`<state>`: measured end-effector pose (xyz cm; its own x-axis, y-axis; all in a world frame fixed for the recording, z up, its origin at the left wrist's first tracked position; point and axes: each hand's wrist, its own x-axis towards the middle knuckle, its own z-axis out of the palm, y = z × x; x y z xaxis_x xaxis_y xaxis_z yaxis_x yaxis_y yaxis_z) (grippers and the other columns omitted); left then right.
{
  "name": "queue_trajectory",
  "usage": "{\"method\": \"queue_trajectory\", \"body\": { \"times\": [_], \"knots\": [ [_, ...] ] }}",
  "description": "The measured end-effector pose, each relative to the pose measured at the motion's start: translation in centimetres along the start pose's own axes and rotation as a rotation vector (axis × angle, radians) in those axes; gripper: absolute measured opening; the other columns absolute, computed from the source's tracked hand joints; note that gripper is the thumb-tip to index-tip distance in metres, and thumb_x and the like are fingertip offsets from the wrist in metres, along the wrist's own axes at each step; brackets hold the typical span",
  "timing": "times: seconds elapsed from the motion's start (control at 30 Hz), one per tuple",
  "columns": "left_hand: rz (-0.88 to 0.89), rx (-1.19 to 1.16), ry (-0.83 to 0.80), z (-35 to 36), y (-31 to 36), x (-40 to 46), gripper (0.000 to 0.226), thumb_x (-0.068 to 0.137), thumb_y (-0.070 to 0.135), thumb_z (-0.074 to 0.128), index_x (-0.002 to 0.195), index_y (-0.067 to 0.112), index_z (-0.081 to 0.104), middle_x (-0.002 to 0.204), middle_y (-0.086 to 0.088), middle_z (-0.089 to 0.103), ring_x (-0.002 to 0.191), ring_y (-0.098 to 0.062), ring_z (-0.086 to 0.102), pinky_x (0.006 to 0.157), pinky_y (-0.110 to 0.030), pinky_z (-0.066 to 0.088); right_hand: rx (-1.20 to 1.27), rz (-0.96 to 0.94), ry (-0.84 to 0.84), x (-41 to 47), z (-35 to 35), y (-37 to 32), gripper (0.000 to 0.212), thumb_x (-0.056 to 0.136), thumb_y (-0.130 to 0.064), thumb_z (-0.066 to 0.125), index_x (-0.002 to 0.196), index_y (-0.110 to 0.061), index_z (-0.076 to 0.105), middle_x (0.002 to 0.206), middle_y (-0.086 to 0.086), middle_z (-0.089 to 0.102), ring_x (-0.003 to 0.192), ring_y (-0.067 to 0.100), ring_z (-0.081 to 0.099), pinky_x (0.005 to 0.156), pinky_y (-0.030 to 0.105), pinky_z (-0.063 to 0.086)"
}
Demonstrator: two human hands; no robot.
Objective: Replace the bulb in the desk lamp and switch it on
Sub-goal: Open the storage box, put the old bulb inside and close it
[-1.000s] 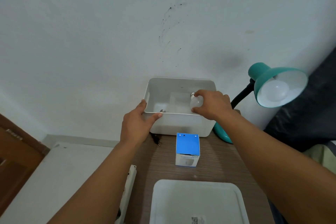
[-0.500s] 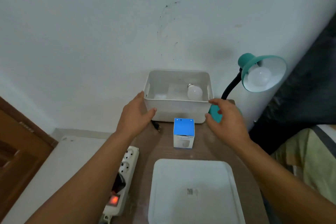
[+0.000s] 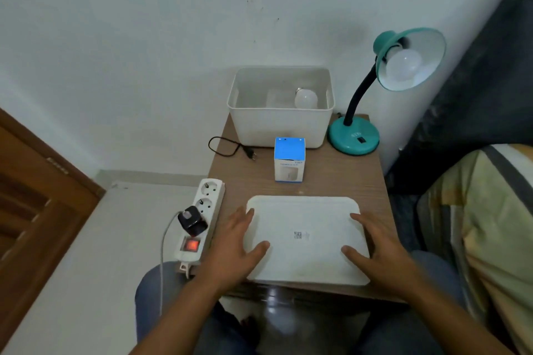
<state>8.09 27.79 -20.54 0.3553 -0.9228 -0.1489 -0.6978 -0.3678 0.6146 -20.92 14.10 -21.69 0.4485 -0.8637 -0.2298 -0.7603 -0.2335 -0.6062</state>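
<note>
Head view. A small brown counter (image 3: pixel 331 179) stands against a pale wall, centre of the frame. At its near edge lies a flat white lid (image 3: pixel 305 239), a small printed label near its middle. The left hand (image 3: pixel 233 248) rests at the lid's left edge, fingers (image 3: pixel 245 217) spread apart and laid flat, thumb on the lid surface; nothing is clamped. The right hand (image 3: pixel 377 251) rests at the lid's right edge in the same manner, fingers apart, thumb on the lid, gripping nothing.

Above the lid, centre frame, a blue-topped bulb box (image 3: pixel 289 159) stands upright, closed. Just behind it sits an open white bin (image 3: pixel 281 124) against the wall; a loose white bulb (image 3: pixel 305 98) lies inside at its right end, metal base pointing to the upper left.

Right of the bin stands the teal desk lamp (image 3: pixel 354 137), round base on the counter's far right corner, black gooseneck rising to a shade in the upper right of the frame. A fitted bulb (image 3: pixel 403 66) sits in the shade, unlit. A black plug and cord (image 3: pixel 230 150) lies loose on the counter left of the bin, not inserted.

At the counter's left edge lies a white power strip (image 3: pixel 202 216), its switch glowing red, one black adapter plugged in, two sockets free.
</note>
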Motion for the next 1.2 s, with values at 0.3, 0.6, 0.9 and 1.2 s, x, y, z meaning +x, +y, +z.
{"method": "queue_trajectory", "body": {
  "times": [0.3, 0.6, 0.9, 1.2],
  "knots": [
    [-0.074, 0.195, -0.196, 2.0, -0.8, -3.3, 0.122, 0.079, 0.076, 0.061, 0.161, 0.022, -0.012, 0.165, 0.005, -0.021, 0.154, -0.021, -0.02, 0.121, -0.037, -0.012, -0.146, -0.047, -0.152, -3.0, 0.9, 0.8, 0.117, 0.053, -0.097, 0.039, 0.153, -0.043, 0.013, 0.165, -0.006, -0.005, 0.15, 0.013, -0.01, 0.12, 0.037, 0.004],
    [-0.061, 0.109, -0.09, 2.3, -1.3, -3.4, 0.108, 0.078, 0.062, 0.075, 0.161, 0.023, 0.019, 0.17, 0.0, 0.004, 0.157, -0.02, -0.007, 0.126, -0.038, -0.001, -0.176, -0.045, -0.156, -3.1, 1.5, 0.9, 0.114, 0.063, -0.089, 0.047, 0.154, -0.039, 0.002, 0.164, -0.003, -0.013, 0.15, 0.016, -0.016, 0.115, 0.03, -0.004],
    [-0.034, -0.114, 0.069, 0.8, -0.4, -4.2, 0.107, 0.07, 0.048, 0.088, 0.158, 0.028, 0.03, 0.163, 0.019, 0.012, 0.144, 0.006, 0.005, 0.118, -0.023, 0.01, 0.052, -0.062, -0.063, -3.5, 0.4, 0.5, 0.105, 0.069, -0.061, 0.077, 0.15, -0.048, 0.012, 0.163, -0.016, -0.007, 0.15, 0.011, 0.005, 0.119, 0.033, 0.014],
    [0.035, -0.117, 0.203, -4.9, 3.0, 0.6, 0.107, 0.07, 0.047, 0.089, 0.157, 0.031, 0.028, 0.16, 0.022, 0.006, 0.149, -0.002, 0.009, 0.123, -0.037, 0.018, 0.051, -0.214, 0.085, 1.2, -4.3, -4.1, 0.106, 0.069, -0.067, 0.07, 0.153, -0.045, 0.01, 0.162, -0.021, -0.01, 0.147, 0.006, 0.008, 0.116, 0.037, 0.026]
  ]
}}
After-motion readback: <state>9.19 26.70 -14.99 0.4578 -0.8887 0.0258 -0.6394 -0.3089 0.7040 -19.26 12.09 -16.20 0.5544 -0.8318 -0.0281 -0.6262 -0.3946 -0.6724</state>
